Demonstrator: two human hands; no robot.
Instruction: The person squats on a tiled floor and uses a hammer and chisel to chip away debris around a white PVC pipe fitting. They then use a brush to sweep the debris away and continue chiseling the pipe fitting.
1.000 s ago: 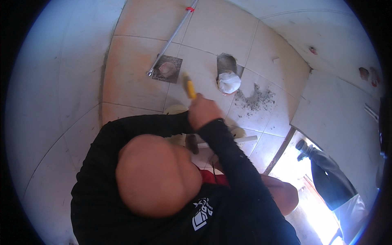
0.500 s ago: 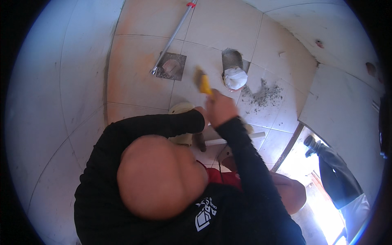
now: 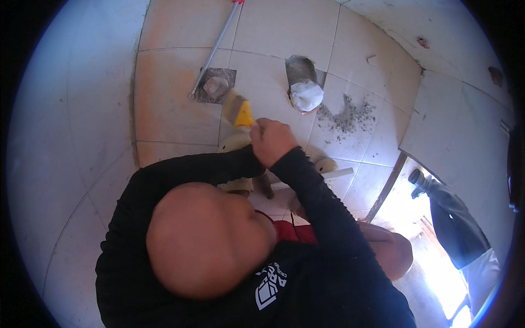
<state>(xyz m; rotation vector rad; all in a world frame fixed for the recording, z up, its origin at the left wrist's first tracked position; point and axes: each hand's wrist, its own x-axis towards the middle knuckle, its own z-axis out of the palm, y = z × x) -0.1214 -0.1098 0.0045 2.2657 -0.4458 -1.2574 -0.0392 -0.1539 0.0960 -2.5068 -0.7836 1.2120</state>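
yellow brush [image 3: 238, 110], over the tiled floor [image 3: 175, 117] near the dark square recess [image 3: 229, 76]; fingers of my right hand [image 3: 273, 143] curl tight round its handle; my left hand's, hidden, i cannot tell. too wide a sweep could knock the metal rod [image 3: 217, 44].
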